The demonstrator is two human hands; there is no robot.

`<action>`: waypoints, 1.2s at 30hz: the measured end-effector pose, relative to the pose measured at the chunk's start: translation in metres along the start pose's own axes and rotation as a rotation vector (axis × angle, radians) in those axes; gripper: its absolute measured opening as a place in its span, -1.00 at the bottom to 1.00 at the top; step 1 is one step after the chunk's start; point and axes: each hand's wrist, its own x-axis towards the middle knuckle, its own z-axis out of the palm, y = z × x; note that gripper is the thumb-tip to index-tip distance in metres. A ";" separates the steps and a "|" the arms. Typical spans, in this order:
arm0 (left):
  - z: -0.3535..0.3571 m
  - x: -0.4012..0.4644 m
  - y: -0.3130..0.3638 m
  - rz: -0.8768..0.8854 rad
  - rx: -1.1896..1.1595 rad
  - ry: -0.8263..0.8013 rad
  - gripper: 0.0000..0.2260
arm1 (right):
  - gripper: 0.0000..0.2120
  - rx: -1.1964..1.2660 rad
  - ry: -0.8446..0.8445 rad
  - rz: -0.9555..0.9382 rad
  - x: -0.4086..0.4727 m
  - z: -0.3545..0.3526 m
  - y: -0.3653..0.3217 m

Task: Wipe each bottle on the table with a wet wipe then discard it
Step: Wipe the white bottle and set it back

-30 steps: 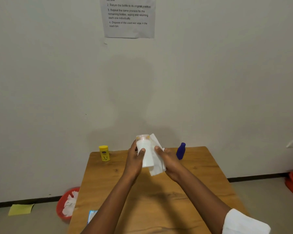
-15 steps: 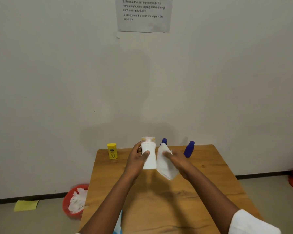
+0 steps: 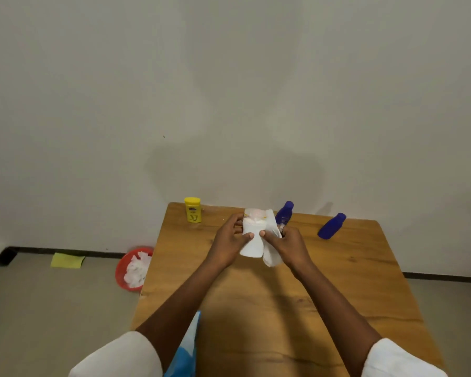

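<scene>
Above the worktop [image 3: 337, 281]: left hand [image 3: 229, 240] gripping white bottle [image 3: 252, 240], right hand [image 3: 291, 244] pinching wet wipe [image 3: 272, 257] against it. Best to rotate bottle, covering cap and base.

The wooden table [image 3: 337, 295] bears a yellow bottle [image 3: 192, 209] and two blue bottles [image 3: 331, 226].

The light is soft, even and fairly dim, with a warm grey cast across the wall [image 3: 229, 91]. Broad, faint shadows lie on it in the middle of the frame, just above the table [image 3: 365, 281]; a darker one falls on the wood at lower centre. There is no glare. Detail is slightly soft throughout, and wide-angle bending tilts the table edges and floor line toward the frame's sides.
</scene>
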 end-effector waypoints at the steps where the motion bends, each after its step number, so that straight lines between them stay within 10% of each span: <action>1: 0.002 0.009 -0.011 -0.020 0.058 0.009 -0.60 | -0.72 -0.031 -0.012 0.024 0.013 0.006 0.009; 17: -0.001 0.189 -0.109 -0.009 0.332 0.073 -0.64 | -0.70 -0.323 -0.158 -0.131 0.227 0.071 0.059; 36: 0.012 0.196 -0.173 0.047 0.406 0.038 -0.66 | -0.81 -0.355 -0.182 -0.146 0.236 0.100 0.112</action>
